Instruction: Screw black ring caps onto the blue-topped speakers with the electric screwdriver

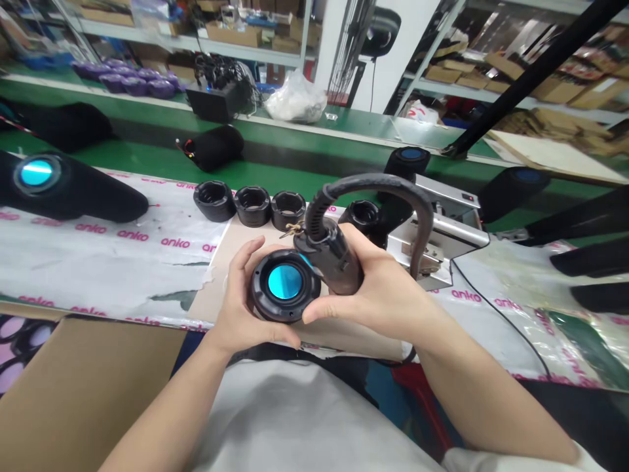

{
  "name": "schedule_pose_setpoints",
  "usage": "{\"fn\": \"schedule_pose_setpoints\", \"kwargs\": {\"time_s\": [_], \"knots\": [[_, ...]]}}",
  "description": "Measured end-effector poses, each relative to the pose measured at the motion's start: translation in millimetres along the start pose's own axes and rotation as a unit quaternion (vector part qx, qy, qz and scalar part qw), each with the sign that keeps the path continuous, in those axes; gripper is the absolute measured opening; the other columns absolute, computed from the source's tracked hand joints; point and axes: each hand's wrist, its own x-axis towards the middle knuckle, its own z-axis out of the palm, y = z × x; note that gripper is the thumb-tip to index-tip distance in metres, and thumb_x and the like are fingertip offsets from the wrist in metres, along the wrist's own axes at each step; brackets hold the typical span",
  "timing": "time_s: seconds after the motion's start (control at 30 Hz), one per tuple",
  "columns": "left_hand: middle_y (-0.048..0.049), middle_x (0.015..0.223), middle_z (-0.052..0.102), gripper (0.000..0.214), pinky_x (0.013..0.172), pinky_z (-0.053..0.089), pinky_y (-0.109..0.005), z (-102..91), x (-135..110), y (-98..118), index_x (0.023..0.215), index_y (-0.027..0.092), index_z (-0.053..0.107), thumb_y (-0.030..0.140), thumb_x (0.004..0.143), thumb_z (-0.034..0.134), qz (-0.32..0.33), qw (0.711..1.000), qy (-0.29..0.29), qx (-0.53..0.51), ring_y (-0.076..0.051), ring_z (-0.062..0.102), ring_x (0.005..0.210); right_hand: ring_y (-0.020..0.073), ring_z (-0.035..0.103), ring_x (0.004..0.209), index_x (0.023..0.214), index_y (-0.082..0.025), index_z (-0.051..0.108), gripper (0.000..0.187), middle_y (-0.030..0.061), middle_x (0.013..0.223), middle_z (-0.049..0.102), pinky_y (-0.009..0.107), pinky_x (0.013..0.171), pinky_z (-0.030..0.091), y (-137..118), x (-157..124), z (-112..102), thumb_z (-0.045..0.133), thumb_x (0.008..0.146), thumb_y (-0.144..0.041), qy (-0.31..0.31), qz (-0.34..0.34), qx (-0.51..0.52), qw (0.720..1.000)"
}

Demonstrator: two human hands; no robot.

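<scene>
In the middle of the head view my left hand (234, 318) grips a black round speaker end (263, 282) from its left side, thumb below and fingers around it. A shiny blue disc (285, 282) faces up at its centre. My right hand (383, 292) is closed around a black electric screwdriver (341, 265) with a thick cable (388, 180) looping from its top. The right thumb touches the rim of the speaker end. The screwdriver's tip is hidden. Just beyond my hands stand several black rings (252, 206) in a row.
A metal box-like machine (452, 216) stands right of my hands, with a thin black cord (496, 314) running from it. Black cylindrical speakers (98, 190) lie left and right. Behind is a green bench (162, 137) with a black cloth-covered cylinder (216, 147). A cardboard box (93, 380) sits lower left.
</scene>
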Motion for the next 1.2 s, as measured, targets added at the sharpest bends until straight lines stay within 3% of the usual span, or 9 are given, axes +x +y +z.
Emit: {"fn": "schedule_pose_setpoints", "kwargs": {"time_s": [0.1,0.2,0.37,0.53,0.67,0.8,0.97,1.07,1.2], "knots": [[-0.0165,0.149,0.066,0.137,0.112,0.061,-0.058,1.4,-3.4,-1.1,0.166,0.034,0.043,0.071,0.049,0.104,-0.026,0.999,0.018,-0.034,-0.04,0.073,0.132,0.0213,0.076,0.121,0.128,-0.037,0.072,0.074,-0.0084,0.126,0.078,0.028,0.095,0.066,-0.8,1.3,-1.2,0.108,0.064,-0.035,0.029,-0.021,0.056,0.998],[-0.0151,0.15,0.067,0.132,0.115,0.059,-0.058,2.3,-6.0,-2.8,0.166,0.038,0.043,0.065,0.053,0.106,-0.026,0.997,0.01,-0.077,-0.04,0.07,0.138,0.0256,0.078,0.123,0.119,-0.029,0.074,0.07,-0.0034,0.124,0.082,0.035,0.104,0.066,-2.3,2.2,-5.8,0.111,0.058,-0.028,0.098,-0.027,0.138,0.985],[-0.0161,0.151,0.066,0.134,0.113,0.06,-0.057,2.8,-8.0,-4.8,0.168,0.041,0.04,0.06,0.054,0.108,-0.043,0.994,0.007,-0.099,-0.037,0.074,0.131,0.0307,0.076,0.131,0.13,-0.029,0.07,0.083,0.0016,0.131,0.082,0.052,0.121,0.059,-2.0,0.6,-13.0,0.111,0.058,-0.025,0.133,-0.022,0.187,0.973],[-0.0152,0.151,0.069,0.132,0.116,0.059,-0.055,2.3,-3.0,-1.9,0.166,0.038,0.043,0.058,0.054,0.109,-0.019,0.996,0.005,-0.092,-0.038,0.07,0.138,0.0307,0.079,0.124,0.118,-0.027,0.074,0.072,0.0012,0.126,0.083,0.047,0.112,0.066,-4.9,-1.3,-9.6,0.112,0.056,-0.028,0.124,-0.023,0.137,0.983],[-0.0173,0.152,0.067,0.135,0.116,0.059,-0.057,0.3,-5.4,-2.6,0.167,0.038,0.04,0.059,0.053,0.109,-0.025,0.997,-0.007,-0.079,-0.039,0.072,0.136,0.0319,0.075,0.134,0.128,-0.028,0.07,0.075,0.0023,0.133,0.081,0.05,0.115,0.065,-8.5,-2.1,-9.5,0.109,0.064,-0.026,0.144,-0.026,0.152,0.978],[-0.0196,0.152,0.066,0.137,0.114,0.06,-0.058,-0.6,-9.9,-3.1,0.168,0.036,0.039,0.06,0.052,0.109,-0.051,0.996,0.002,-0.072,-0.04,0.072,0.136,0.0343,0.08,0.12,0.131,-0.03,0.067,0.082,0.0043,0.134,0.081,0.056,0.104,0.069,-10.7,-3.7,-11.9,0.11,0.062,-0.03,0.18,-0.008,0.161,0.97],[-0.0174,0.147,0.069,0.127,0.115,0.06,-0.057,0.3,-5.1,3.2,0.162,0.033,0.047,0.065,0.054,0.106,-0.038,0.998,-0.002,-0.05,-0.039,0.072,0.134,0.0311,0.077,0.128,0.121,-0.03,0.072,0.07,-0.0005,0.128,0.082,0.046,0.108,0.068,-11.4,-8.7,-7.2,0.11,0.062,-0.031,0.147,-0.029,0.142,0.979],[-0.0181,0.151,0.066,0.126,0.117,0.058,-0.057,0.8,-4.3,6.1,0.162,0.031,0.049,0.068,0.055,0.105,-0.035,0.999,0.01,-0.024,-0.041,0.07,0.138,0.0314,0.075,0.131,0.126,-0.031,0.073,0.075,-0.0006,0.131,0.08,0.041,0.103,0.069,-7.6,-11.6,-1.5,0.11,0.061,-0.034,0.115,-0.029,0.08,0.99],[-0.0152,0.151,0.066,0.131,0.109,0.063,-0.054,1.5,-5.1,9.2,0.166,0.036,0.045,0.07,0.053,0.104,-0.028,0.999,0.021,0.005,-0.04,0.074,0.132,0.0311,0.077,0.124,0.135,-0.036,0.068,0.079,-0.0008,0.134,0.079,0.044,0.103,0.068,-0.5,-15.2,5.0,0.108,0.066,-0.037,0.052,0.016,0.09,0.994]]}}
